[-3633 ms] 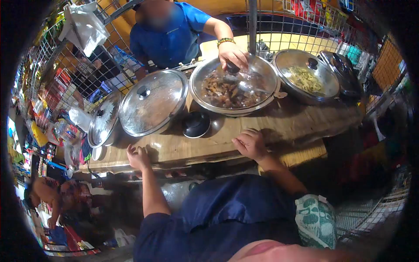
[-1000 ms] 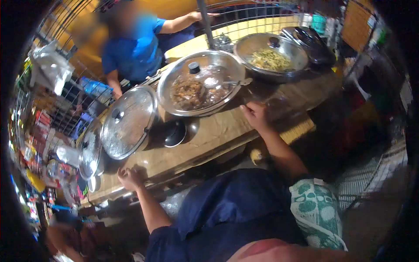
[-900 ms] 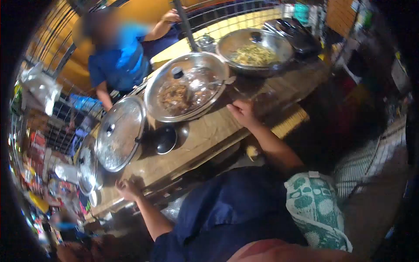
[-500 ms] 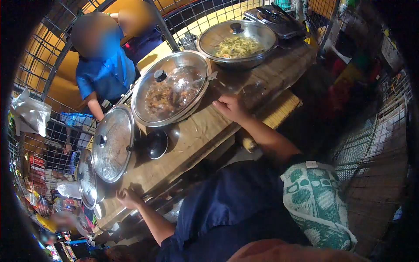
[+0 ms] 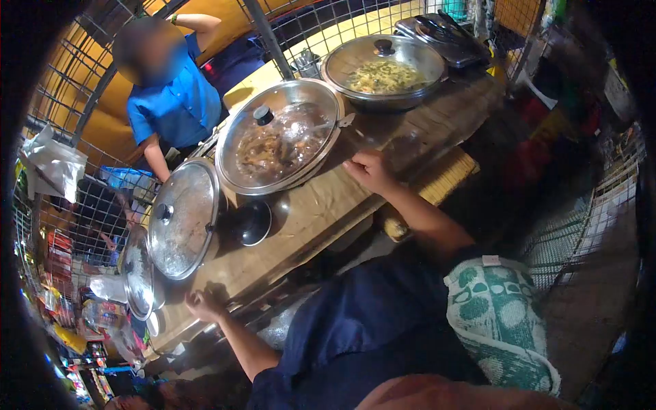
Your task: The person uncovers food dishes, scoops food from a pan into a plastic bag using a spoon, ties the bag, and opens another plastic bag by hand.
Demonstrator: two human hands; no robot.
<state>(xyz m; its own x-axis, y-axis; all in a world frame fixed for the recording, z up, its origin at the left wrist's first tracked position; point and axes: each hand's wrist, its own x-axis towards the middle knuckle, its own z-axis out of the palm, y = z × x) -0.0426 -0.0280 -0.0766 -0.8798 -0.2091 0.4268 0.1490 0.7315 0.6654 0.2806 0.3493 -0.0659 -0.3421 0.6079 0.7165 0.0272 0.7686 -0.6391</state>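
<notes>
My left hand rests at the near edge of the brown-covered table, holding nothing, its fingers loosely bent and a little apart. Further right, my right hand lies on the same edge with its fingers curled in and nothing visible in it. Nearest to that hand is a lidded pan of brown stew, a utensil handle poking from under its glass lid. Beyond it stands a lidded pan of yellow-green food. A fogged glass lid covers another pan closer to my left hand.
A small black bowl sits before the pans. Another lidded pan is at the far left. A person in a blue shirt stands across the table, beyond wire mesh. A green-and-white towel hangs at my side.
The view has shifted slightly, so the pans appear a little further right. The person opposite has an arm raised to the head. Both my hands stay at the table edge.
</notes>
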